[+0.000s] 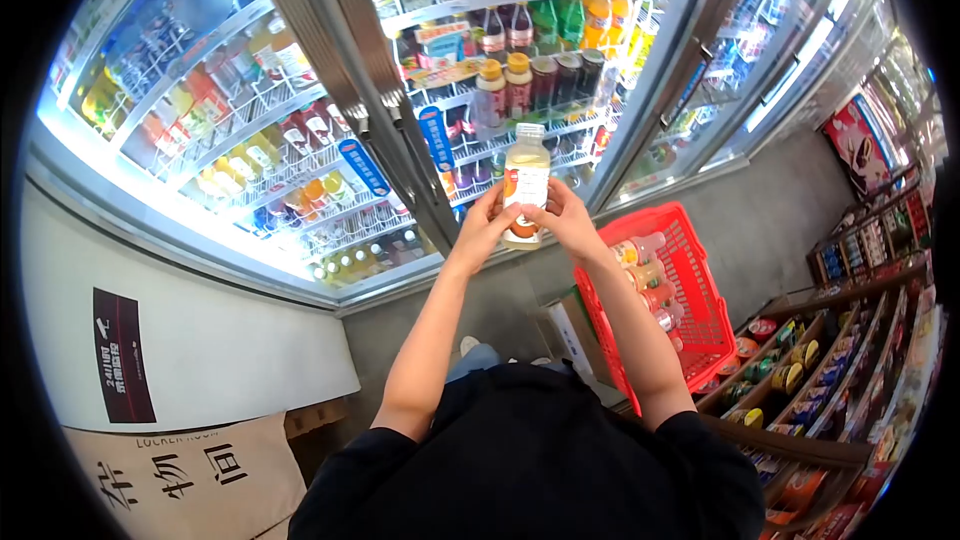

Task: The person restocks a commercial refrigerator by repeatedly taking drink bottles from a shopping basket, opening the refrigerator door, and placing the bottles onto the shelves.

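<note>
In front of the glass-door fridge, both hands hold up one drink bottle [527, 180] with a pale cap, a light-coloured drink and a white label with orange fruit pictures. My left hand [487, 228] grips its left side near the base, thumb on the label. From the right, my right hand [568, 225] closes round the same lower part, its thumb also across the front. The bottle stands nearly upright, well away from the shelves. Below my right forearm is a red plastic basket [700, 280], holding several drink bottles [650, 275] that lie on their sides.
Ahead, fridge shelves [500, 65] carry rows of drinks, behind metal-framed doors [340, 50]. At lower right stands a snack rack [800, 380] with tubs and packets. A cardboard box [575, 335] is beside the basket. On the left are a white panel [230, 340] and a cloth curtain [200, 480].
</note>
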Motion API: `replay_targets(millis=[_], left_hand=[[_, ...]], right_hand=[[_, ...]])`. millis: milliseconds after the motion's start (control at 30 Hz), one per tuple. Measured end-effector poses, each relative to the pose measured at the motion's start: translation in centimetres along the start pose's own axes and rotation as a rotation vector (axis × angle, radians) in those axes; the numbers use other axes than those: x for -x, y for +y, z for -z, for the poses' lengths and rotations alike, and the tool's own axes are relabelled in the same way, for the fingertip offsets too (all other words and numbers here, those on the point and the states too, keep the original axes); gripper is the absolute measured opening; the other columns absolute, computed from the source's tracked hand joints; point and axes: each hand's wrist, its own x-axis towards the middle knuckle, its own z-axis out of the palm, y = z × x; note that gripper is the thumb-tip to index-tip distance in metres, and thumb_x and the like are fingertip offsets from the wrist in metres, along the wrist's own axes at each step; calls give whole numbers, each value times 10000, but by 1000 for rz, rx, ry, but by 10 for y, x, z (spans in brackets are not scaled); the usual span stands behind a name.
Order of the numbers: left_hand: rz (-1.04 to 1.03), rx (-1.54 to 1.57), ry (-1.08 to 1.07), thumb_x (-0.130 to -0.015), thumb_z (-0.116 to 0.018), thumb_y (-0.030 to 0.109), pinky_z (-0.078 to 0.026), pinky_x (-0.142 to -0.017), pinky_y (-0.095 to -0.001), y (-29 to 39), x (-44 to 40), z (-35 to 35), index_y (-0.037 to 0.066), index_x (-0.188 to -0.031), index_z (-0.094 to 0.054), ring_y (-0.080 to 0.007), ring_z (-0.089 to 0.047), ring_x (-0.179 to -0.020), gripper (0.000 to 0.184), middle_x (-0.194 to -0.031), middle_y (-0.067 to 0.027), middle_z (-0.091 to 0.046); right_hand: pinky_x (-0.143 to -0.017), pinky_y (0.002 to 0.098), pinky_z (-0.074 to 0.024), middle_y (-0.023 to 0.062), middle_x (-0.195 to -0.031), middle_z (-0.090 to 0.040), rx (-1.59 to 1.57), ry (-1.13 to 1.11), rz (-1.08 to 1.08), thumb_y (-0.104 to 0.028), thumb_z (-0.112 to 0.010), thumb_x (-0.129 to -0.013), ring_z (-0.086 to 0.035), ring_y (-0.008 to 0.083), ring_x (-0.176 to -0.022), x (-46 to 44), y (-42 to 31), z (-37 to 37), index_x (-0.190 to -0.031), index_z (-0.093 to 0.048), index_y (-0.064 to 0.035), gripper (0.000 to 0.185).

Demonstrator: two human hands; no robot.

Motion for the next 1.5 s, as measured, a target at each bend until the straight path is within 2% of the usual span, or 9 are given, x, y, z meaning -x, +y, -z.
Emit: replay_targets(millis=[133,300,433,567,800,1067,1233,1400,1500], left_hand=[[-47,-124,107,-966,-671,198,-462,-991,-300,45,2,44,-23,-1519,-342,-168,-568,-1183,680,-1355,-114,-570],[-181,-215,229,-932,-719,230,-505,-863,-284,65,0,102,16,-1433,-482,-124,-606,-988,594,-1149,-84,-646],[-414,-351,634,-901,-756,256,-454,-711,-261,81,-2,135,17,-1160,-584,-115,-576,-838,392,-984,-53,-619],[-515,-611,869,-878,-777,369,-467,-763,-291,70,-27,175,-9,-1171,-559,-141,-566,-842,526,-954,-80,-613],[-121,-299,509,-955,-632,522,-474,-771,-272,106,-38,175,-42,-1038,-646,-129,-593,-812,571,-867,-47,-646],[-264,-230,423,-982,-602,498,-466,-698,-283,79,-50,184,-17,-880,-652,-130,-587,-732,527,-789,-68,-662],[-254,-396,489,-901,-734,372,-406,-612,-322,77,-51,188,28,-721,-491,-152,-446,-650,458,-673,-47,-511],[-255,-365,517,-851,-759,488,-415,-624,-323,74,-54,187,47,-707,-494,-162,-469,-646,535,-666,-52,-515],[-278,-362,547,-872,-759,438,-340,-580,-302,74,-50,181,116,-688,-388,-112,-340,-651,525,-656,18,-395]], right_hand=[[-1022,357,-477,117,-1359,-565,-27,-129,89,-177,-777,-875,-570,196,-1214,-43,-14,-44,-1470,-377,0,739],[-995,346,-492,114,-1329,-573,-166,-206,138,-146,-791,-856,-580,186,-1171,-78,-23,-96,-1468,-359,23,768],[-1040,351,-459,116,-1370,-552,-150,-240,139,-126,-787,-855,-553,193,-1229,-97,-27,-119,-1483,-347,12,779],[-1048,368,-450,138,-1395,-534,-114,-244,189,-135,-788,-854,-527,215,-1260,-111,-21,-138,-1503,-325,19,811],[-1070,364,-432,136,-1419,-520,-122,-189,219,-111,-778,-857,-518,213,-1275,-113,-27,-161,-1505,-320,25,805],[-1049,338,-452,111,-1381,-551,-174,-99,222,-92,-766,-869,-549,184,-1235,-94,-24,-177,-1471,-368,18,731],[-1049,321,-446,104,-1368,-562,-232,-49,248,-65,-745,-881,-554,171,-1233,-78,-15,-186,-1458,-386,15,684],[-1059,324,-437,110,-1395,-544,-179,-50,237,-59,-746,-875,-538,177,-1262,-53,-23,-180,-1472,-368,20,712],[-1072,329,-427,116,-1409,-533,-142,-71,254,-61,-751,-868,-530,184,-1276,-41,-36,-166,-1481,-353,24,736]])
